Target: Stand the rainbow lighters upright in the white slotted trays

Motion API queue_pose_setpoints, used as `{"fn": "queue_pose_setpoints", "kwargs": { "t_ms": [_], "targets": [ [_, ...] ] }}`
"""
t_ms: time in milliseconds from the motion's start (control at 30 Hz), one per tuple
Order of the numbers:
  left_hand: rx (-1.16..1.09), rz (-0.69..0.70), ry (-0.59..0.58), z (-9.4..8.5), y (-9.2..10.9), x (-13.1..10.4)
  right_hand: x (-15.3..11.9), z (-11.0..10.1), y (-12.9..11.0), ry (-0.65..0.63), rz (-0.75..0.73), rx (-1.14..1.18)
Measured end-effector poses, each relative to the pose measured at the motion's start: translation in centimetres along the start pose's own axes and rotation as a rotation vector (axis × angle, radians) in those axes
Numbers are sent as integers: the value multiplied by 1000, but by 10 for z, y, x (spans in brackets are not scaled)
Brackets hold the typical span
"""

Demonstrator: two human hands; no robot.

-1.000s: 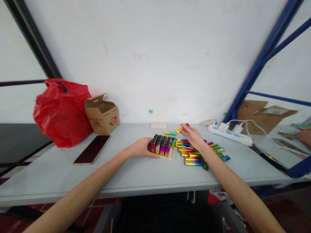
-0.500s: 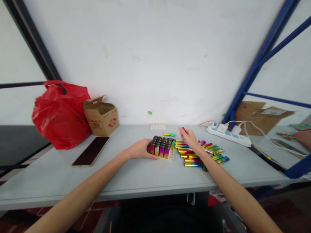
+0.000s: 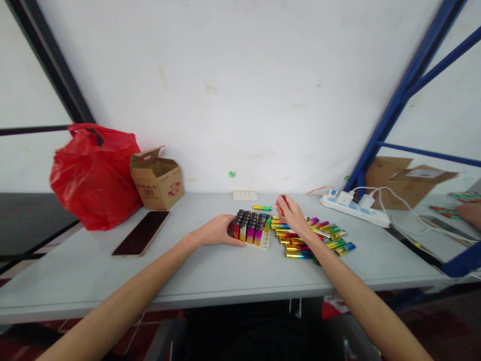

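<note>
Upright lighters (image 3: pixel 250 230) with black tops and shiny multicoloured bodies stand in rows in a white tray (image 3: pixel 265 241), whose right-hand column shows bare slots at the front. Against the left side of this block, my left hand (image 3: pixel 221 230) is wrapped, thumb along the front and fingers behind. My right hand (image 3: pixel 291 213) is closed in a fist raised over the loose lighters, and the dark end of a lighter (image 3: pixel 282 197) pokes out at its top. Metallic loose lighters (image 3: pixel 298 254) lie in a pile beneath my right forearm, partly hidden by it.
Behind the block lie a single lighter (image 3: pixel 262 207) and another white tray (image 3: pixel 244 195). To the left are a phone (image 3: pixel 142 233), an open cardboard box (image 3: pixel 160 183) and a red plastic bag (image 3: pixel 95 180). A power strip (image 3: pixel 355 209) sits right; another person's hand (image 3: pixel 470 214) shows beyond the blue frame.
My right fist has turned slightly, so less of the lighter end shows. My left hand and the filled tray stay in place.
</note>
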State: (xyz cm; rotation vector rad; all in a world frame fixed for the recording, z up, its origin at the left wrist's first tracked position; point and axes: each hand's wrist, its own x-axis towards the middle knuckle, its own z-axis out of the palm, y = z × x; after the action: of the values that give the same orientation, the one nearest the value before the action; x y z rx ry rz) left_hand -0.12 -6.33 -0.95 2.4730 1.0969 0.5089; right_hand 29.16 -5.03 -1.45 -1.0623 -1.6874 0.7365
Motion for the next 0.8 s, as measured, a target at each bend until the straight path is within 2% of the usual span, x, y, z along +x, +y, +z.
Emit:
{"fn": "queue_pose_setpoints", "kwargs": {
  "t_ms": [100, 167, 233, 400, 633, 800],
  "targets": [
    [-8, -2, 4, 0, 0, 0, -5, -6, -15, -77, -129, -113],
    [-9, 1, -1, 0, 1, 0, -8, -9, -23, -74, -244, -235],
    [-14, 3, -7, -1, 1, 0, -11, -11, -28, -65, -287, -302],
    [-34, -4, 2, -1, 2, -1, -17, -7, -30, -152, -250, -281],
    [-16, -20, -16, -1, 1, -1, -17, -3, -17, -289, -232, -284],
    [-3, -21, -12, 0, 0, -1, -16, -5, -16, -332, -218, -259]
  ]
}}
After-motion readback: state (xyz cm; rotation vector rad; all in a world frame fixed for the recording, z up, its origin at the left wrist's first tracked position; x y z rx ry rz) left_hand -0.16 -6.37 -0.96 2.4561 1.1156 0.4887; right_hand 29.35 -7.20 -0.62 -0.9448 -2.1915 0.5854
